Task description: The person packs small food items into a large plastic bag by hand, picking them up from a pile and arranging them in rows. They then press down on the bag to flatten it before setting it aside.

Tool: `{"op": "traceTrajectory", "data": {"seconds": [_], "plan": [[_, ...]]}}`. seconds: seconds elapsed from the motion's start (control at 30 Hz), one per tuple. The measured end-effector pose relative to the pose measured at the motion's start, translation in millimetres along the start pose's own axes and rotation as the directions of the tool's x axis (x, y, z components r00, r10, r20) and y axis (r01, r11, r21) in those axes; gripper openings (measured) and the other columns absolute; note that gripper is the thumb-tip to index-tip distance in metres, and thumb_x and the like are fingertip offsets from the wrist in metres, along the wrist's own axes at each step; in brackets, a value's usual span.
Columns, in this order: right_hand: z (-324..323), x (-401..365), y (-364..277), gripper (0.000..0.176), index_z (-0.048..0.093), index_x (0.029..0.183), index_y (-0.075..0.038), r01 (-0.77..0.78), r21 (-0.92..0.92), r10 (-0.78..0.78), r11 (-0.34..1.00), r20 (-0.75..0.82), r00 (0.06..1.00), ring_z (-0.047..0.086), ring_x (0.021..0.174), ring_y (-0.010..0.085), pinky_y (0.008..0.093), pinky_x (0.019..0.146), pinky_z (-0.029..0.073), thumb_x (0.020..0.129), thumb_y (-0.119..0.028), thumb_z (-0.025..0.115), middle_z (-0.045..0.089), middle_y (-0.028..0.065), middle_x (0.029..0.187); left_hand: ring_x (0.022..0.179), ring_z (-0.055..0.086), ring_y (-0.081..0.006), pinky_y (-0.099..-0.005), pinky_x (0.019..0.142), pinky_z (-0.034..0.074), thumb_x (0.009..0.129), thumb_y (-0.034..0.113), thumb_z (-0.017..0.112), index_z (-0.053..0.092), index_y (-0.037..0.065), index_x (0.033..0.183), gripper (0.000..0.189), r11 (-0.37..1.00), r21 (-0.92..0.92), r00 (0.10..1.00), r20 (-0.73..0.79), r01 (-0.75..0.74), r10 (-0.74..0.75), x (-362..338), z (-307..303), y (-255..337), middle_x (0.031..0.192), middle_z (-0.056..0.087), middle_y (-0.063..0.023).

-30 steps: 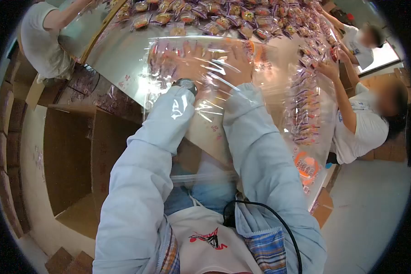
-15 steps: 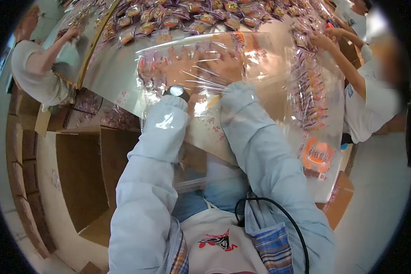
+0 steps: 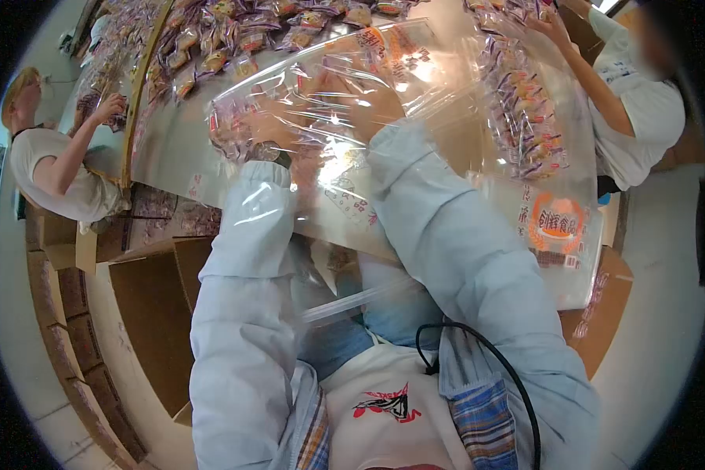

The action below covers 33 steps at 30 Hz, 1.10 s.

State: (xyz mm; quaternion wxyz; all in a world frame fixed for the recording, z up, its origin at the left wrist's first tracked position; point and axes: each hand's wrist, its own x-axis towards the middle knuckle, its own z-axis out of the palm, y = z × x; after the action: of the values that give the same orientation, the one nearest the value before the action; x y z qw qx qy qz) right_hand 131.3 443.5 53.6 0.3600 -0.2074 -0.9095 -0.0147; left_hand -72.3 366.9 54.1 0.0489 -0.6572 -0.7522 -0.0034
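Both of my hands are inside a large clear plastic bag [image 3: 345, 188] with orange print near its far end. Under the film, my left hand [image 3: 270, 124] lies at small wrapped packs [image 3: 229, 129] in the bag's left part; glare blurs its fingers. My right hand [image 3: 372, 106] is further right beneath the crinkled film, its fingers also obscured by reflections. Whether either hand grips anything is not clear. To the right, a column of wrapped packs [image 3: 525, 106] lies inside clear plastic, beside a flat bag with an orange round print [image 3: 558, 223].
Many loose wrapped packs [image 3: 251, 35] cover the far table [image 3: 168, 149]. A yellowish rail [image 3: 142, 86] runs along the left. Co-workers stand at left [image 3: 70, 168] and right [image 3: 627, 110]. An open cardboard box [image 3: 153, 313] sits below left; stacked cartons [image 3: 78, 337] line the floor.
The view has shifted. My hands and the bag film sit further left, with the bag turned slightly. My fingers, spread out earlier, are now less distinct. The right co-worker's hand has moved up.
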Motion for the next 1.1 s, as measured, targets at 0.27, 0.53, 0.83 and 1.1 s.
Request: {"op": "traceTrajectory", "data": {"seconds": [0.27, 0.53, 0.83, 1.1], "plan": [[-1, 10, -8, 0.050, 0.057, 0.138, -0.004, -0.154, -0.175, 0.179, 0.972, 0.140, 0.974, 0.060, 0.128, 0.0353, 0.0534, 0.109, 0.045, 0.094, -0.028, 0.062, 0.063, 0.0149, 0.137, 0.138, 0.044, -0.0545, -0.0784, 0.108, 0.032, 0.096, 0.055, 0.060, 0.034, 0.043, 0.157, 0.067, 0.975, 0.057, 0.976, -0.067, 0.213, -0.209, -13, -45, 45, 0.149, 0.051, -0.0242], [3, 21, -4, 0.043, 0.063, 0.131, -0.009, -0.120, -0.200, 0.110, 0.972, -0.059, 0.992, 0.057, 0.131, 0.0346, 0.0527, 0.113, 0.042, 0.088, -0.018, 0.066, 0.068, 0.0116, 0.128, 0.141, 0.038, -0.0543, -0.0907, 0.090, 0.031, 0.090, 0.055, 0.067, 0.043, 0.040, 0.148, 0.064, 0.942, 0.165, 0.948, -0.177, 0.293, -0.264, -5, -18, 46, 0.155, 0.044, -0.0133], [-25, -6, -46, 0.050, 0.053, 0.144, -0.003, -0.065, -0.274, 0.071, 0.960, 0.013, 0.997, 0.049, 0.138, 0.0323, 0.0483, 0.119, 0.036, 0.096, -0.018, 0.056, 0.049, 0.0160, 0.153, 0.143, 0.032, -0.0590, -0.0844, 0.104, 0.024, 0.097, 0.052, 0.055, 0.051, 0.038, 0.145, 0.050, 0.968, 0.085, 0.931, -0.305, 0.238, -0.202, -12, -21, 54, 0.158, 0.041, -0.0201], [-128, -105, -114, 0.037, 0.068, 0.113, -0.008, 0.076, 0.366, -0.085, 0.927, 0.010, 0.996, 0.069, 0.082, 0.0241, 0.0371, 0.065, 0.058, 0.076, -0.005, 0.072, 0.068, 0.0063, 0.085, 0.143, 0.044, -0.0310, -0.0673, 0.117, 0.027, 0.098, 0.025, 0.056, 0.056, 0.014, 0.144, 0.047, 0.999, 0.019, 0.866, -0.499, 0.050, -0.033, -23, -27, 72, 0.150, 0.053, -0.0129]]}}
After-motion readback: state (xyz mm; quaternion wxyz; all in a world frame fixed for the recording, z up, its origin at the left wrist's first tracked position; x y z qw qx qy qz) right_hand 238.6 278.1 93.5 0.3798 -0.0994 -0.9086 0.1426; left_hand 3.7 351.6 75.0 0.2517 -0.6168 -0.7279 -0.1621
